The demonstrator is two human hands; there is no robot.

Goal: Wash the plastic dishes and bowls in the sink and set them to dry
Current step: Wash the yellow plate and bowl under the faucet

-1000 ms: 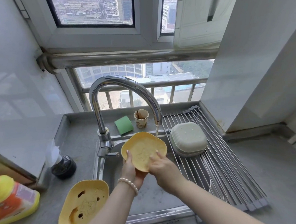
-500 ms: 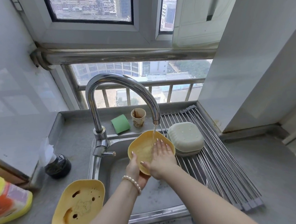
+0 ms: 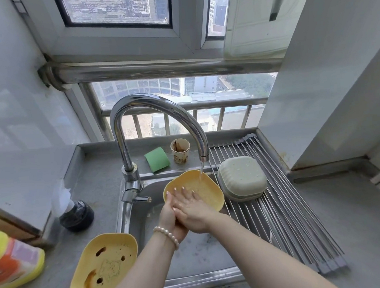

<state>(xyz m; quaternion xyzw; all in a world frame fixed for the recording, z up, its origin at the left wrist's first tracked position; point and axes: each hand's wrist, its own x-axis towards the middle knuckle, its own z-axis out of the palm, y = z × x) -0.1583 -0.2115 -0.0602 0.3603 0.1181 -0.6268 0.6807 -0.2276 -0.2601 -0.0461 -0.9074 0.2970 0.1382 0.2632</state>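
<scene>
Currently rinsing: yellow bowl (image 3: 200,187) is held tilted over the sink (image 3: 191,255), under the thin stream from the faucet (image 3: 160,107). Left hand (image 3: 170,218) grasps the bowl from below at its near rim, thumb over the edge. Right hand (image 3: 188,207) lies flat inside the bowl, fingers straight, rubbing the inner face.

Judgement: sweep the flat fingers across the whole inner face and turn the bowl so the stream reaches the near side; keep the tilt toward the basin so runoff stays off the counter.

Surroundings: drying rack (image 3: 289,226) spans the sink's right part, carrying an upturned green dish (image 3: 242,177) just beside the bowl. That dish narrows the landing spot; bare rack nearer the person looks usable. Dirty yellow plate (image 3: 103,267) waits on the left counter, stained. Green sponge (image 3: 157,159) and stained paper cup (image 3: 180,150) sit behind the faucet; detergent bottle (image 3: 11,261) far left.
</scene>
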